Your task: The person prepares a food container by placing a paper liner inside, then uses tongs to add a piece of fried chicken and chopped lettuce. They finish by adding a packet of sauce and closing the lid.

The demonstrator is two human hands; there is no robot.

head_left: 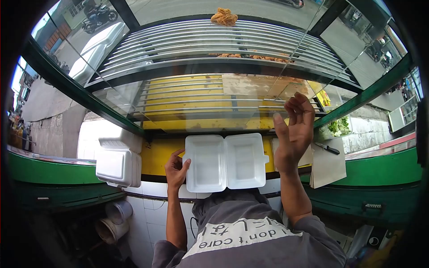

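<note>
An opened white foam takeaway box (245,161) sits in front of my body, both halves facing up and bare inside. My left hand (177,169) grips its left edge, thumb on the rim and fingers behind. Raised to the right of the box, my right hand (295,129) is in front of the display case glass, with nothing in it. Its thumb stands apart from the loosely bent fingers. Beyond the glass, pieces of fried chicken (268,58) lie on a slatted metal rack (178,42), and one more piece (224,17) sits higher up.
Closed foam boxes (117,166) are stacked at the left of the yellow counter (154,157). To the right lie brown paper sheets (328,167), a black-handled knife (328,148) and a container of green leaves (338,127). The case's green frame (366,102) borders the glass.
</note>
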